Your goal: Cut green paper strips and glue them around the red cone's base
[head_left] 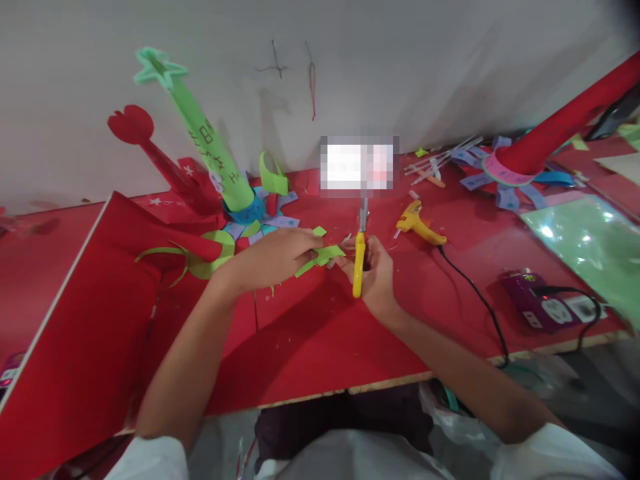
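Observation:
My left hand [280, 257] is closed on light green paper strips [327, 254], just above the red tabletop. My right hand [376, 273] grips yellow-handled scissors [359, 263], seen nearly edge-on with the metal blades pointing away from me. Its fingertips come close to the right end of the green strips; whether they touch is unclear. Left of my left hand lies a red paper cone with a light green paper ring [227, 245] round its narrow end. Behind that hand stands a green paper tube [213, 150] with a star on top and a blue band at its base.
A yellow glue gun [421, 225] lies at right, its black cord running to a purple power box [537, 303]. Clear glue sticks [440, 163] lie near the wall. A red cone with a pink ring [510, 170] and a shiny green packet [587, 240] are farther right.

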{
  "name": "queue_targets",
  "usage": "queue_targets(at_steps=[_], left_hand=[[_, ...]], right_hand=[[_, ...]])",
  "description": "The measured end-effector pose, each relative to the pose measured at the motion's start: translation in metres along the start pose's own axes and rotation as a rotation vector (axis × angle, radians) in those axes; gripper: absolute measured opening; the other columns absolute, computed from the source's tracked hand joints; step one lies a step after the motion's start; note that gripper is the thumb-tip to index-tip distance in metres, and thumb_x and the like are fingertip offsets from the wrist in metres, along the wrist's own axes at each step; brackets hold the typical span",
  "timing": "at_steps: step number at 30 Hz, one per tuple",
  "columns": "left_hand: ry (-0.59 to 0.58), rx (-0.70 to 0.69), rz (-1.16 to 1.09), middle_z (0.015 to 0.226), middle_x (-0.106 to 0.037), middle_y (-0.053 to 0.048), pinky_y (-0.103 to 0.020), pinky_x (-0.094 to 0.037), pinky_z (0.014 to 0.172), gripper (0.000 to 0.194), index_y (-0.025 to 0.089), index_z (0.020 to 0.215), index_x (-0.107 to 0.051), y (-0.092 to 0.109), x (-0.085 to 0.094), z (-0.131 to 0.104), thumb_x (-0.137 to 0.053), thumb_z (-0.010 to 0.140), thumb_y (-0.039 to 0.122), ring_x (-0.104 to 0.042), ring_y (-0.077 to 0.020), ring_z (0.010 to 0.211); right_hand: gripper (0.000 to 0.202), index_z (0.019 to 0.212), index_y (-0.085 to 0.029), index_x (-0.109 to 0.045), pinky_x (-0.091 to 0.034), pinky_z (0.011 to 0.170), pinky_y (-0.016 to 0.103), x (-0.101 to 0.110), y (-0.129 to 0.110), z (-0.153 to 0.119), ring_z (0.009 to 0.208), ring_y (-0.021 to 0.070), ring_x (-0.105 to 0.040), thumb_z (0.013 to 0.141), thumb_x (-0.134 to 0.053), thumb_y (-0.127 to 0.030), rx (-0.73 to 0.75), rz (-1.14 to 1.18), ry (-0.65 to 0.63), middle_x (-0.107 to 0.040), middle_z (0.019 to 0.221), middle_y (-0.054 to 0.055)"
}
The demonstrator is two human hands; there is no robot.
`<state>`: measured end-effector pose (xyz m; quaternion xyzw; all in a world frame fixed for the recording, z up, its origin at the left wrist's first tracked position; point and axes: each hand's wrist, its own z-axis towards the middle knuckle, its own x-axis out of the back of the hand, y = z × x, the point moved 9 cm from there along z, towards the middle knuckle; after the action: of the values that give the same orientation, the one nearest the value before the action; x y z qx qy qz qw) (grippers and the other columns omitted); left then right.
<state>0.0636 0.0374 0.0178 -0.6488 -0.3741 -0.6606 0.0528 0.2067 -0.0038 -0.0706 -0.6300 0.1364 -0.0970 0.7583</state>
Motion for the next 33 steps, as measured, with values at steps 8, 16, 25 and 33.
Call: queue_targets(at_steps=[8,16,25,33], left_hand=[[0.017,-0.007,-0.017,0.108,-0.071,-0.006,-0.033,-0.044,0.081,0.029,0.021,0.112,-0.069,-0.008,-0.013,0.006,-0.046,0.096,0.013,-0.066,-0.0214,0.096],[0.236,0.034,-0.115,0.096,-0.063,-0.002,-0.032,-0.042,0.076,0.006,0.021,0.093,-0.057,-0.025,0.007,0.005,-0.053,0.095,0.018,-0.059,-0.0169,0.084],[0.637,0.111,-0.413,0.085,-0.064,0.0,-0.028,-0.046,0.071,0.008,0.02,0.089,-0.059,-0.038,0.033,0.005,-0.063,0.094,0.023,-0.057,-0.013,0.076],[0.733,0.099,-0.485,0.076,-0.054,0.003,-0.028,-0.037,0.06,0.011,0.022,0.091,-0.055,-0.018,0.025,0.007,-0.057,0.101,0.023,-0.046,-0.0106,0.065]], right_hand=[[0.041,0.088,-0.026,-0.054,-0.058,0.072,0.031,0.006,-0.003,0.003,0.077,0.016,-0.061,0.077,-0.086,-0.048,0.011,-0.059,0.038,-0.061,0.083,-0.003],[0.032,0.094,-0.026,-0.056,-0.054,0.068,0.029,0.023,-0.007,0.011,0.074,0.0147,-0.058,0.081,-0.082,-0.038,0.061,-0.026,0.15,-0.06,0.086,-0.002],[0.036,0.089,-0.026,-0.052,-0.057,0.075,0.032,0.01,-0.002,0.007,0.085,0.018,-0.062,0.079,-0.084,-0.039,-0.004,-0.013,0.055,-0.061,0.091,0.0],[0.045,0.087,-0.025,-0.055,-0.056,0.066,0.031,-0.011,0.007,-0.006,0.069,0.0153,-0.055,0.069,-0.092,-0.042,-0.122,0.036,-0.091,-0.057,0.077,-0.003]])
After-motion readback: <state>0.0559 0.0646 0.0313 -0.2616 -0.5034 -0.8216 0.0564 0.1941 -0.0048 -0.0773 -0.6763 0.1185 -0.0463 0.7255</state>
